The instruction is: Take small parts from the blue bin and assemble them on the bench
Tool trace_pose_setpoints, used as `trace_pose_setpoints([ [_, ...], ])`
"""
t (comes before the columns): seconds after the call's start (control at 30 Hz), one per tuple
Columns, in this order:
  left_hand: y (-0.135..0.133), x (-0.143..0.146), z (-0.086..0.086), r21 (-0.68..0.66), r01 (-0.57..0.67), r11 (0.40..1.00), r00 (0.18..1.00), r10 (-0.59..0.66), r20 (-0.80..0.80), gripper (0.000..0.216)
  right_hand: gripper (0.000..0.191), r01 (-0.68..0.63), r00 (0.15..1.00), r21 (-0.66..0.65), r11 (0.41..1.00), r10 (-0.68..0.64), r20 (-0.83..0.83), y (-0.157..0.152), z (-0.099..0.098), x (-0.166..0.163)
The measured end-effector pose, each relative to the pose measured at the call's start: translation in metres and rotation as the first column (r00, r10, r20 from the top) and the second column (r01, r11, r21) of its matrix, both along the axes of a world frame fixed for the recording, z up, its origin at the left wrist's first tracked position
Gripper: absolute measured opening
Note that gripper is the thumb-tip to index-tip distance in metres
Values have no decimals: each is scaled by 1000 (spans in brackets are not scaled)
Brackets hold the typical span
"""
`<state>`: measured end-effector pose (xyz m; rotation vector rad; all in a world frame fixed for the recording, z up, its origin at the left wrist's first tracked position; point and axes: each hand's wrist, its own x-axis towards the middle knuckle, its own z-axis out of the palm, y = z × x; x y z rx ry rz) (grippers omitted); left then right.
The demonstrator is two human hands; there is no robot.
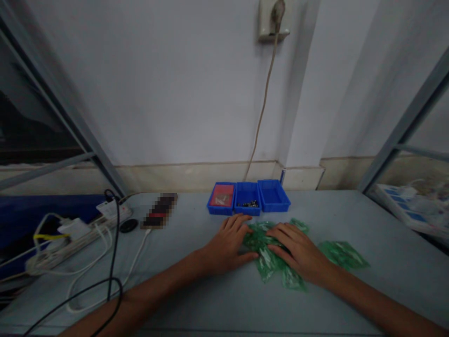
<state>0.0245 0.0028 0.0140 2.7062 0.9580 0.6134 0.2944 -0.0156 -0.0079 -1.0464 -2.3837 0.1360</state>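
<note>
Several green plastic bags [265, 267] lie in a loose heap on the grey table, between and under my hands. My left hand [229, 243] is at the heap's left edge, its fingers stretched out and the thumb touching the plastic. On top of the heap rests my right hand [298, 248], fingers extended and spread over the bags; what lies under its palm is hidden. One more green bag [343, 254] is flat on the table to the right of my right wrist. The bags' contents cannot be made out.
Three blue bins stand behind the bags: the left bin [209, 208] holds a red piece, the middle bin [247, 212] small metal parts. To the left are a phone [159, 211], a black round cap [128, 225], a power strip [75, 238] and loose cables.
</note>
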Motion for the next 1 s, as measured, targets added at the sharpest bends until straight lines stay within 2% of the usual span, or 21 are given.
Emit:
trace_pose_setpoints([
  [0.17, 0, 2, 5, -27, -41, 999, 999, 42, 15, 33, 25, 10, 997, -34, 999, -13, -81, 5, 7, -6],
  [0.4, 4, 3, 7, 31, -138, 990, 990, 138, 12, 23, 33, 20, 980, -123, 992, -44, -194, 24, 19, -11],
  [0.57, 7, 3, 12, 66, -143, 988, 990, 142, 21, 23, 30, 68, 979, -170, 983, -98, -180, 33, 27, -14],
  [0.7, 6, 4, 14, 73, -112, 991, 993, 109, 45, 20, 23, 23, 987, -115, 993, -41, -158, 34, 32, -16],
  [0.83, 7, 7, 9, 50, -148, 988, 984, 142, 105, 24, 17, -13, 985, -96, 995, -3, -172, 36, 33, -20],
  [1.0, 12, 12, -6, -16, -204, 979, 950, 202, 239, 25, 24, 39, 978, -199, 979, -78, -192, 40, 32, -24],
])
